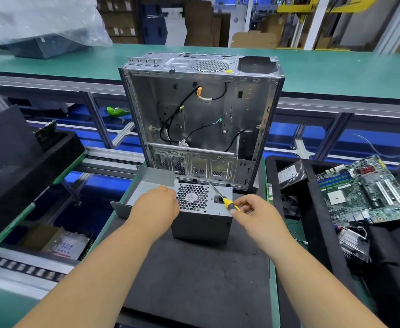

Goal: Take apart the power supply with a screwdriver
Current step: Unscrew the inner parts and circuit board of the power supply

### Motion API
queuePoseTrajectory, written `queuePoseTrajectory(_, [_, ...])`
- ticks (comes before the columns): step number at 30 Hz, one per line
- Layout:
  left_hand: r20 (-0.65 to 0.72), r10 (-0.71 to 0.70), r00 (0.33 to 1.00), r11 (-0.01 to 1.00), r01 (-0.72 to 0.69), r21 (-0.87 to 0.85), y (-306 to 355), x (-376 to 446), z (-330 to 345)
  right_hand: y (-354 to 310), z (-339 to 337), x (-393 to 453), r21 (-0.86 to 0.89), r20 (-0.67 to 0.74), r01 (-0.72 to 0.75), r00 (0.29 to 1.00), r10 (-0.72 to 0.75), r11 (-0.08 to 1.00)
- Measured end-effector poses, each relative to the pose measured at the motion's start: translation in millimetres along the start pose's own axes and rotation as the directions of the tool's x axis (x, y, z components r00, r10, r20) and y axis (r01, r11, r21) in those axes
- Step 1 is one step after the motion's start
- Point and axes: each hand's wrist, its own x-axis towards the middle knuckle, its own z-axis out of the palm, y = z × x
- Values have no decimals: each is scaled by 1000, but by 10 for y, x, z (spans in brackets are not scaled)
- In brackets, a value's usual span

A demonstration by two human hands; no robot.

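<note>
Surface [194, 280], black-matted, carries all items. Computer case [201, 119]: stripped, upright, directly behind power supply. Power supply [202, 210]: grey box, fan grille facing up, its loosened cover panel [144, 185] at left. 2 hands: left hand [156, 204] rests open on power supply; right hand [253, 214] pinches screwdriver [222, 197], tip at rear top edge. Advice: seat tip squarely, brace box firmly.

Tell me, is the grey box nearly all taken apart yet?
Not yet. The power supply is already out of the empty computer case. The right hand holds the screwdriver at its top edge while the left hand steadies it. Its housing looks closed; opening remains.
</note>
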Motion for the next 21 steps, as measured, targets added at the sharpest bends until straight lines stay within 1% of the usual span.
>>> queuePoseTrajectory(2, [-17, -35, 999, 997, 34, -72, -15, 23, -39, -3, 10, 12, 4, -5, 7, 1000, -7, 1000])
queuePoseTrajectory(4, [-75, -78, 994, 968, 58, -245, -62, 51, -85, -4, 17, 22, 13, -18, 9, 1000, -9, 1000])
queuePoseTrajectory(5, [-114, -94, 989, 938, 50, -344, -86, 69, -96, 3, 15, 30, 22, -28, 6, 1000, -6, 1000])
queuePoseTrajectory(8, [-199, -99, 975, 858, -17, -513, -68, 78, -115, 74, -2, 46, 61, -62, -19, 998, 23, 998])
queuePoseTrajectory(11, [-175, -66, 982, 723, -74, -687, 36, 88, -101, 195, -34, 56, 84, -105, -83, 990, 92, 993])
queuePoseTrajectory(15, [-120, -8, 993, 586, -92, -805, 237, 71, -14, 429, -125, 31, 3, -120, -192, 974, 191, 981])
queuePoseTrajectory(17, [-96, 16, 995, 522, -90, -848, 351, 56, 25, 574, -175, -7, -87, -119, -277, 957, 266, 957])
queuePoseTrajectory(19, [-83, 58, 995, 485, -101, -869, 472, 39, 50, 725, -210, -58, -239, -118, -342, 939, 322, 909])
queuePoseTrajectory(21, [-86, 99, 991, 485, -124, -866, 574, 27, 73, 852, -219, -103, -312, -103, -398, 917, 385, 863])
